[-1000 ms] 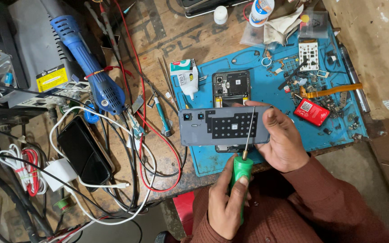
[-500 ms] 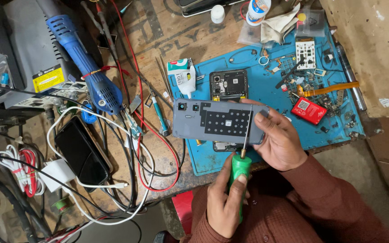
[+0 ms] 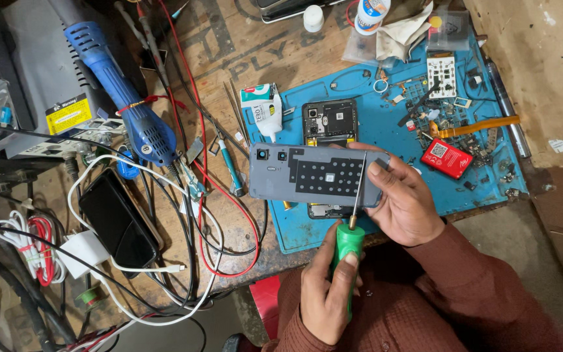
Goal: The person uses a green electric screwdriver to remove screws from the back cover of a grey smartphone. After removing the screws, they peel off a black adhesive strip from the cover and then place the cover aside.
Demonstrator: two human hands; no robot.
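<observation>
Head view: my right hand grips the grey rectangular plastic phone back cover, hiding part of the opened black phone on the blue rubber mat. My left hand is closed around the green-handled metal screwdriver, tip against the cover near its right edge. The wooden counter is crowded with cables.

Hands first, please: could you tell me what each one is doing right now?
Left hand: closed around the green-handled screwdriver.
Right hand: holding the grey phone back cover.
</observation>
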